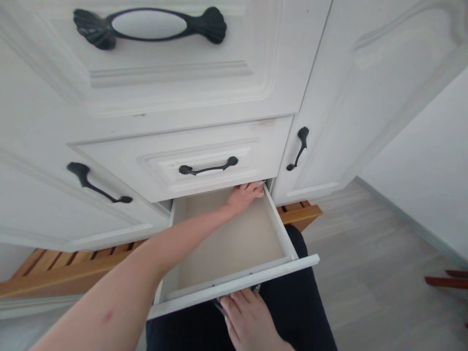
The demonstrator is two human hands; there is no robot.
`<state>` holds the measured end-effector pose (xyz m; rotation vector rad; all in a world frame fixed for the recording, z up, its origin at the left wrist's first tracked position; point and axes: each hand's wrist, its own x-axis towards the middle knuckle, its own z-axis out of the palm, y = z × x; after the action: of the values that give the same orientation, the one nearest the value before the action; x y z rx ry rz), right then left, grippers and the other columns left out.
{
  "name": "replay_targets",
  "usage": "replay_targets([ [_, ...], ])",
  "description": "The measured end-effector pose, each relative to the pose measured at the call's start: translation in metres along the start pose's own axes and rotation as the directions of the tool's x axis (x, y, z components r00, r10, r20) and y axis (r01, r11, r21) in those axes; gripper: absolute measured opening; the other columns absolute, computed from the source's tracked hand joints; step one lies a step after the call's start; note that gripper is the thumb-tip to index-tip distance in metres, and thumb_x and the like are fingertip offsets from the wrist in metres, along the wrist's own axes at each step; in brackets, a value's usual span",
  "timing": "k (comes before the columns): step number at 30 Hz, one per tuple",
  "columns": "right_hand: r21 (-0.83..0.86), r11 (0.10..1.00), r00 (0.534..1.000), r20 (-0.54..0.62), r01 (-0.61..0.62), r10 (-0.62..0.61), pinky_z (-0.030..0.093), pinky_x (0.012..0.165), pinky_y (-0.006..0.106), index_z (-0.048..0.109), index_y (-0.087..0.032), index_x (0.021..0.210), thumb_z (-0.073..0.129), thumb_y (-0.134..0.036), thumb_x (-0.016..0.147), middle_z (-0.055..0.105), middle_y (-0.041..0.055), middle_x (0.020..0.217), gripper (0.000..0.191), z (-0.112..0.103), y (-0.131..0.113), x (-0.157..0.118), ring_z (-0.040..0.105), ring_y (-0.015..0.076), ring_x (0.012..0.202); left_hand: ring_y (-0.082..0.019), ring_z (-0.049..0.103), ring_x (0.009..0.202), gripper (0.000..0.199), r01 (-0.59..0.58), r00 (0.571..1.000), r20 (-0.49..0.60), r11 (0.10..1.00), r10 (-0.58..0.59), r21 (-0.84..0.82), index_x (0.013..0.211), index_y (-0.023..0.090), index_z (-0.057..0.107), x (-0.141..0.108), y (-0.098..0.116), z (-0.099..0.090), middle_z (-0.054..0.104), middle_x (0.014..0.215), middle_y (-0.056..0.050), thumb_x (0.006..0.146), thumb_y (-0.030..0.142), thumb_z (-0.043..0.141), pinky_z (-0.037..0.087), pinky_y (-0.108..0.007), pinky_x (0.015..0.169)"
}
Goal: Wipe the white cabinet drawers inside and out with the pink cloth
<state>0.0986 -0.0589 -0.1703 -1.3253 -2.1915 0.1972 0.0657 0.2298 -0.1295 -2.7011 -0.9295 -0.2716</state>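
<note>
A shallow white drawer (234, 243) is pulled out of the cabinet over my lap, and its pale inside bottom shows bare. My left hand (245, 196) reaches across it to the back right corner, beside the right side wall. Its fingers are bent together there; a small pale edge shows at the fingertips, too little to name. Below the drawer's front panel (237, 285), my right hand (248, 314) is closed around the dark drawer handle (221, 306), most of which the fingers hide.
Above is a closed drawer with a dark handle (209, 167); a larger handle (149, 24) is higher up. Cabinet doors (365, 97) flank the drawers. A slatted wooden ledge (73, 270) runs beneath the cabinet. Grey wood-look floor (351, 273) and reddish wooden legs (446, 282) lie right.
</note>
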Motion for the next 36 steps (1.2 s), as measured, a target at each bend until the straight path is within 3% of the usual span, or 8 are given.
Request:
replay_targets([
  [4,-0.013,1.000,0.998,-0.060,0.019,-0.020,0.050,0.072,0.030,0.060,-0.022,0.117,0.053,-0.024,0.093,0.074,0.0029,0.099,0.026,-0.002,0.001,0.001,0.066,0.0210,0.089,-0.023,0.042,0.143,0.057,-0.026,0.996,0.085,0.999,0.029,-0.038,0.155,0.025,0.037,0.027,-0.011,0.033,0.044,0.159,-0.010,0.100,0.012,0.034,0.038,-0.042,0.118],
  [8,-0.021,0.999,0.995,-0.097,0.024,-0.026,0.048,0.071,0.031,0.060,-0.022,0.117,0.047,-0.023,0.095,0.074,0.0028,0.098,0.025,-0.001,0.001,0.001,0.066,0.0212,0.088,-0.015,0.036,0.148,0.065,-0.080,0.976,0.195,0.992,0.097,-0.096,0.156,0.032,0.034,0.014,-0.033,0.050,0.037,0.164,0.001,0.095,0.008,0.035,0.032,-0.037,0.122],
  [13,-0.006,1.000,1.000,-0.031,0.000,0.000,0.049,0.073,0.032,0.059,-0.023,0.119,0.053,-0.022,0.093,0.074,0.0037,0.102,0.027,0.000,0.002,-0.001,0.066,0.0224,0.092,-0.011,0.029,0.152,0.065,-0.139,0.936,0.293,0.971,0.192,-0.193,0.150,0.029,0.045,-0.007,-0.057,0.048,0.040,0.162,0.002,0.091,0.005,0.032,0.028,-0.033,0.124],
  [18,-0.013,0.999,0.998,0.040,-0.044,0.044,0.051,0.079,0.034,0.058,-0.023,0.123,0.057,-0.019,0.089,0.073,0.0036,0.109,0.034,-0.004,-0.001,-0.003,0.065,0.0227,0.097,-0.012,0.025,0.154,0.059,-0.077,0.919,0.355,0.963,0.169,-0.259,0.143,0.030,0.053,-0.020,-0.067,0.030,0.041,0.161,0.001,0.091,0.008,0.034,0.025,-0.035,0.125],
  [22,0.005,0.999,0.995,0.086,-0.046,0.045,0.051,0.083,0.035,0.058,-0.022,0.123,0.059,-0.015,0.088,0.072,0.0032,0.112,0.036,-0.008,-0.003,-0.002,0.064,0.0229,0.102,-0.018,0.029,0.151,0.052,0.064,0.897,0.440,0.976,0.036,-0.210,0.135,0.033,0.058,-0.063,-0.085,0.004,0.048,0.156,0.000,0.094,0.011,0.035,0.027,-0.039,0.123],
  [27,-0.004,0.997,0.993,0.090,-0.076,0.076,0.051,0.083,0.036,0.059,-0.023,0.122,0.061,-0.013,0.087,0.072,0.0040,0.110,0.037,-0.010,-0.007,-0.001,0.065,0.0236,0.099,-0.034,0.048,0.133,0.045,0.316,0.805,0.521,0.948,-0.285,0.030,0.135,0.019,0.055,-0.117,-0.102,-0.014,0.059,0.137,-0.020,0.098,0.017,0.030,0.041,-0.053,0.105],
  [30,0.001,0.997,0.994,0.082,-0.073,0.073,0.051,0.084,0.036,0.058,-0.024,0.122,0.062,-0.013,0.086,0.071,0.0030,0.112,0.038,-0.009,-0.008,-0.001,0.065,0.0232,0.100,-0.036,0.054,0.124,0.042,0.426,0.734,0.519,0.892,-0.438,0.150,0.134,0.011,0.054,-0.121,-0.101,-0.011,0.060,0.131,-0.024,0.101,0.022,0.031,0.044,-0.053,0.098],
  [36,0.017,0.997,0.992,0.109,-0.071,0.069,0.051,0.090,0.036,0.058,-0.025,0.124,0.060,-0.015,0.088,0.070,0.0033,0.108,0.037,-0.010,-0.005,-0.003,0.064,0.0231,0.101,-0.025,0.063,0.112,0.047,0.568,0.625,0.520,0.796,-0.582,0.207,0.133,0.016,0.055,-0.097,-0.098,-0.008,0.065,0.125,-0.012,0.099,0.048,0.052,0.052,-0.047,0.096],
])
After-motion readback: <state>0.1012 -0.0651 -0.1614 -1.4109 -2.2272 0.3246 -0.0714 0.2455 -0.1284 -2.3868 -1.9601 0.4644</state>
